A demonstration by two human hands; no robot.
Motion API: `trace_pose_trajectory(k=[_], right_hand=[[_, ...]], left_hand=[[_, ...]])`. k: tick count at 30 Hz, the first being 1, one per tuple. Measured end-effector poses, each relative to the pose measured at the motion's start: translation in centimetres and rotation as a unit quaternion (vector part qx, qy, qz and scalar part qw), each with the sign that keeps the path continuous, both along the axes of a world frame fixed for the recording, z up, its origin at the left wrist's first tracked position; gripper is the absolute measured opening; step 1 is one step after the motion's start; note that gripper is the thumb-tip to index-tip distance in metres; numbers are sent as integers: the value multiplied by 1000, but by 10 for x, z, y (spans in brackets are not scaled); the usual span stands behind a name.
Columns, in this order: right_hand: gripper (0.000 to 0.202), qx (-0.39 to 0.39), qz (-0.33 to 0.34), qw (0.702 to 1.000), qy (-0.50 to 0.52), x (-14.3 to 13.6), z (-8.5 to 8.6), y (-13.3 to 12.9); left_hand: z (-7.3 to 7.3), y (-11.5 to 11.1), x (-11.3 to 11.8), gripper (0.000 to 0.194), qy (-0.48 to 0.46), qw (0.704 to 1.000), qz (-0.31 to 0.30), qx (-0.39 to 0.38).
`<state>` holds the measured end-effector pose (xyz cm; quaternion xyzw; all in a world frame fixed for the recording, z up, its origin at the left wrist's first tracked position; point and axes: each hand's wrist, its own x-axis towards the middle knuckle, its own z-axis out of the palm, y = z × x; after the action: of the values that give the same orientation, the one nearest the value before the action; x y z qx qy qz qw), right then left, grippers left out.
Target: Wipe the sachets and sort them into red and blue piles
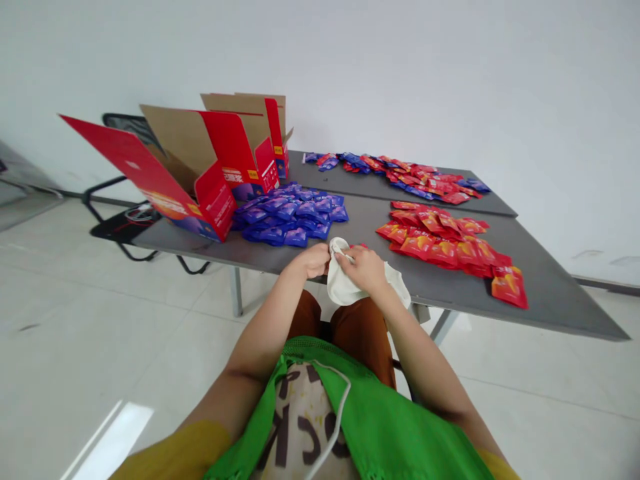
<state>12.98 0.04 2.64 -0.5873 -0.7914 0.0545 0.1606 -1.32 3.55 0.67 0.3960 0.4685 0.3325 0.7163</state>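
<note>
My left hand [316,261] is closed at the near edge of the table, gripping one end of a soft white cloth [341,285]. My right hand [365,269] pinches the same cloth a little to the right, with the fingers bent over it. The cloth hangs in folds over my lap, and part of it shows beyond my right wrist. Just past the left hand lies a heap of blue-purple packets [293,213]. To the right of my right hand red packets [440,243] are spread in overlapping rows. A bit of red beside my right fingers is mostly hidden.
Open red cardboard boxes [215,200] stand at the table's left end, flaps raised. Mixed red and blue packets [425,179] lie along the back of the grey table [540,287]. Behind the boxes is a black chair [113,227]. A white wall [400,80] closes off the far side.
</note>
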Motion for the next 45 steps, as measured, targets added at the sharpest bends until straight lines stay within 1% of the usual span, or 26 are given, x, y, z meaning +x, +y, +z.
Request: trace_pose_trajectory(k=[4, 7, 9, 11, 13, 15, 18, 20, 22, 24, 26, 28, 30, 32, 35, 37, 38, 40, 43, 45], right_hand=[[45, -34, -37, 998, -25, 2, -4, 18], [44, -55, -80, 994, -49, 7, -3, 35], [43, -54, -116, 989, -70, 11, -3, 47], [42, -46, -141, 985, -88, 14, -2, 55], [40, -39, -148, 983, -98, 17, 1, 58], [36, -22, -135, 986, -91, 20, 7, 55], [39, 40, -95, 994, -41, 26, 19, 38], [43, 84, -59, 995, 3, 28, 25, 23], [43, 105, -10, 994, 34, 28, 26, 7], [42, 87, 45, 995, 33, 24, 22, -6], [40, 40, 85, 996, 4, 19, 14, -13], [36, -11, 100, 995, -30, 15, 8, -12], [35, -43, 81, 994, -55, 13, 4, -3], [37, -60, 34, 994, -82, 12, 5, 11], [40, -76, -47, 988, -129, 13, 11, 39], [40, -85, -67, 983, -145, 16, 18, 55], [39, -83, -64, 983, -148, 18, 22, 59], [36, -63, -31, 986, -148, 25, 30, 59], [35, -2, 54, 990, -130, 33, 38, 39], [35, 24, 119, 986, -111, 37, 37, 22]], left_hand=[[0, -6, -4, 31, -20, 1000, -8, 5], [-3, -11, -6, 32, -49, 998, -16, 30], [-5, -15, -6, 31, -63, 997, -15, 43], [-7, -18, -5, 30, -60, 997, 5, 43], [-9, -21, -3, 29, -52, 998, 33, 34], [-10, -23, -2, 32, -56, 996, 61, 27], [-13, -26, -1, 34, -75, 992, 101, 22], [-13, -26, -1, 35, -82, 990, 112, 17], [-14, -26, -1, 35, -89, 990, 106, 21], [-14, -27, -1, 32, -103, 989, 97, 38], [-14, -28, -2, 30, -111, 988, 92, 58], [-15, -29, -2, 32, -112, 987, 84, 73], [-15, -29, -1, 33, -109, 988, 76, 79], [-15, -29, 0, 35, -103, 988, 78, 80], [-15, -29, 0, 38, -100, 989, 88, 66], [-14, -29, 0, 38, -106, 989, 93, 49], [-14, -29, -1, 38, -109, 989, 96, 41], [-13, -28, -2, 37, -118, 988, 100, 28], [-13, -25, -4, 34, -141, 986, 89, 20], [-13, -22, -4, 35, -158, 984, 82, 17]])
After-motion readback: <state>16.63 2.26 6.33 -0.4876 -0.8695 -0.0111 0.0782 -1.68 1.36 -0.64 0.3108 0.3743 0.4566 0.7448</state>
